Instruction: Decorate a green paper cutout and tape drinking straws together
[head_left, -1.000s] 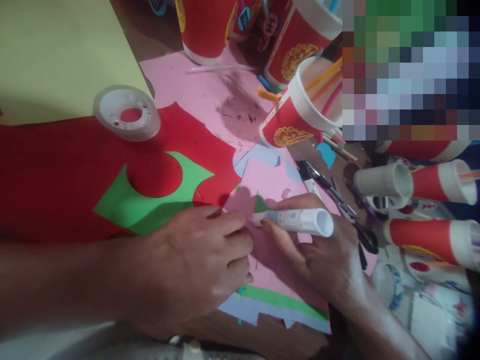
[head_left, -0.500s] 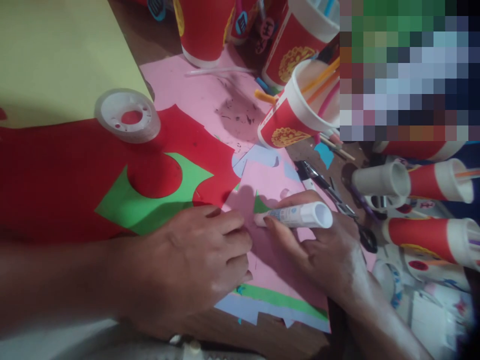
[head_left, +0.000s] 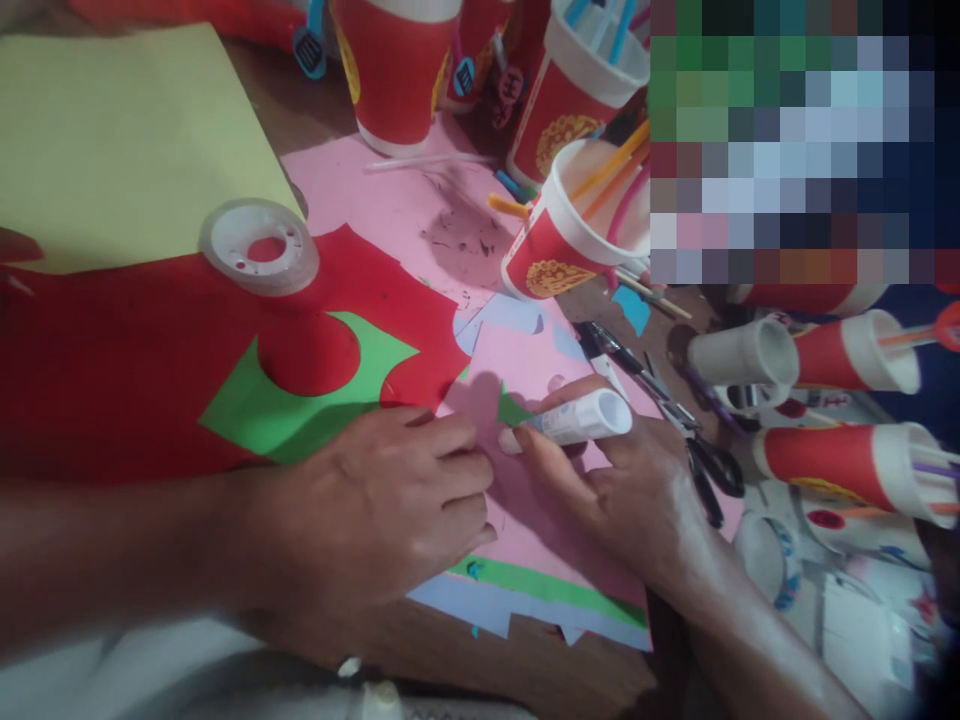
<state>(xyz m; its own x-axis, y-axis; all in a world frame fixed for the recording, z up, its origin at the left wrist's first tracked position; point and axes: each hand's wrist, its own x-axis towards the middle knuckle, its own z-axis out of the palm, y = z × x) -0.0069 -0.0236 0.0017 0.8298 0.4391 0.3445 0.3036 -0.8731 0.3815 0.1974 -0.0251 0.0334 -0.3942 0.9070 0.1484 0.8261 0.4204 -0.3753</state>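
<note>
My right hand (head_left: pixel 637 490) grips a white glue stick (head_left: pixel 581 418), its tip pressed down on a pink paper sheet (head_left: pixel 525 360) next to a small green paper piece (head_left: pixel 511 409). Just left of the glue tip, my left hand (head_left: pixel 390 510) rests on the same pink sheet with its fingers curled and pressing down. Under the pink sheet's near edge lie green and light blue paper strips (head_left: pixel 525 590).
Red paper (head_left: pixel 112 350) with a green cut-out (head_left: pixel 300 410), a tape roll (head_left: pixel 259 245) and yellow paper (head_left: pixel 127 140) lie to the left. Red paper cups (head_left: pixel 559 240) holding straws stand behind. Scissors (head_left: pixel 675 410) and tipped cups (head_left: pixel 847 350) lie on the right.
The glue stick has tilted more upright and shifted slightly left toward my left fingers. The view has moved a little, showing more of the far cups.
</note>
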